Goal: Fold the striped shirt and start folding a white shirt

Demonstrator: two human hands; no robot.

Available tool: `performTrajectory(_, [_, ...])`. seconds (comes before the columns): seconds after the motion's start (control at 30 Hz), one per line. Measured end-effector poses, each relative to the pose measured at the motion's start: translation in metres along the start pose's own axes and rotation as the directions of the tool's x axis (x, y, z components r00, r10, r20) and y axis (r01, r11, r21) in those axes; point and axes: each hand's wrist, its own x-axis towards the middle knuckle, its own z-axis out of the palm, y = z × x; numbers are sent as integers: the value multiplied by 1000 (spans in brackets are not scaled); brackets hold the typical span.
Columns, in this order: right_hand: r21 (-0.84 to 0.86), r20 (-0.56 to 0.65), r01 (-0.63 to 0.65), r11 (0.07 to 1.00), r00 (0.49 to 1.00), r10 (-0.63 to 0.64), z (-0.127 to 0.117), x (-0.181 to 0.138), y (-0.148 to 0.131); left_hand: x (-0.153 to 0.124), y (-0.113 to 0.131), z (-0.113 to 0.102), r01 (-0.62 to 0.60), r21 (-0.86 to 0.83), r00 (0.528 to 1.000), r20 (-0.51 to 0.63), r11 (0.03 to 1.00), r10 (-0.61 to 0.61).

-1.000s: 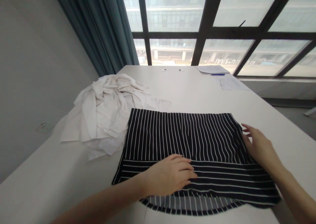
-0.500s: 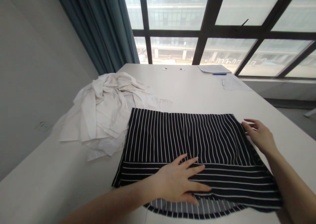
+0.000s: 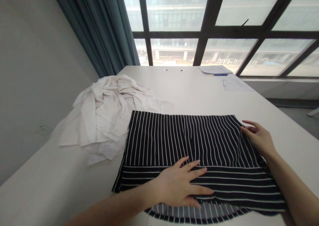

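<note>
A black garment with white stripes point(image 3: 159, 138) lies flat before me, its exact kind unclear. Its stripes run lengthwise in the far part and crosswise in the near band, and a curved near edge shows a grey inside. My left hand point(image 3: 178, 184) rests palm down on the crosswise band, fingers spread. At the garment's far right side, my right hand point(image 3: 260, 138) has its thumb on top of the cloth edge. The other fingers curl around that edge, and some of them are hidden.
A rumpled heap of white cloth point(image 3: 107, 110) lies on the left of the white table point(image 3: 179, 93), next to the wall. Papers point(image 3: 214, 69) and a blue pen point(image 3: 220, 74) sit at the far right. Beyond stand a blue curtain point(image 3: 104, 27) and dark-framed windows.
My right hand has moved slightly left, onto the garment's right edge, and its fingers have closed there. My left hand stays put on the cloth.
</note>
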Motion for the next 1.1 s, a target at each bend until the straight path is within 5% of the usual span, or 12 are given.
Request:
performTrajectory(0.2, [-26, -105, -48, 999, 993, 45, 4, 7, 11, 0, -1, 1, -9, 8, 1000, 26, 1000, 9])
performTrajectory(0.37, [-280, -142, 155, 947, 969, -201, 8, 13, 23, 0, 0, 0, -4, 12, 999, 36, 1000, 4])
performTrajectory(0.6, [-483, -32, 553, 679, 763, -645, 4, 2, 10, 1, -1, -2, -6, -15, 999, 46, 1000, 7])
performTrajectory(0.77, [-416, 292, 666, 619, 743, -602, 33, -5, 18, 1, -1, 1, -12, 0, 999, 32, 1000, 12])
performTrajectory(0.9, [-556, 325, 616, 558, 779, -536, 52, -6, 34, 1, 0, 1, -11, 1, 1000, 25, 1000, 11])
performTrajectory(1.1, [-598, 380, 604, 528, 793, -476, 47, 5, 34, -1, 0, -2, -14, -54, 1000, 26, 998, 16])
